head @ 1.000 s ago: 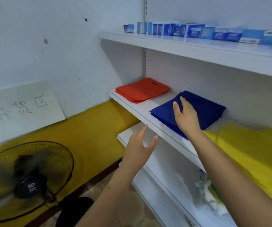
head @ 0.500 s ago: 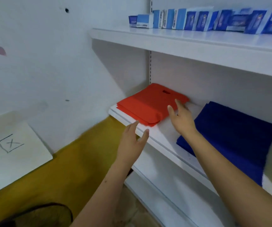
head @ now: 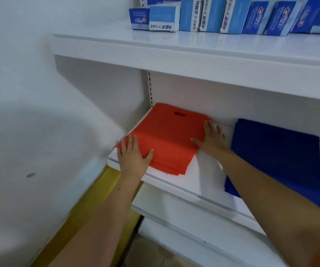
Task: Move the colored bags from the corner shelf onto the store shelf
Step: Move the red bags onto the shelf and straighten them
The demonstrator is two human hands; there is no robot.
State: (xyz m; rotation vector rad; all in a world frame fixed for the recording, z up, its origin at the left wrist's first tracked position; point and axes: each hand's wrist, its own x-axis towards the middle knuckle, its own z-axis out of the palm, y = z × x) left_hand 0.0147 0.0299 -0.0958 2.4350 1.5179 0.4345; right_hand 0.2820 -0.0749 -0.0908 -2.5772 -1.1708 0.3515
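Moved: both hands now on red bags [head: 171,137], off blue bags [head: 282,157].
Left hand [head: 134,156]: flat on stack's near-left corner.
Right hand [head: 212,138]: flat at right edge.
Shelf [head: 199,178]: white, red stack at left end by wall [head: 39,112].

We see a row of blue and white boxes [head: 232,15] standing along the far upper shelf board [head: 174,47], printed text on their faces, too blurred to read. One smaller box [head: 139,18] sits at the left end of the row. A white wall [head: 39,112] fills the left side, with a small dark mark [head: 31,174] on it. A slotted upright strip [head: 150,87] runs down the back panel. Near left, a yellow surface [head: 89,214] shows below the wall. A tan floor patch [head: 155,255] lies at the near bottom.
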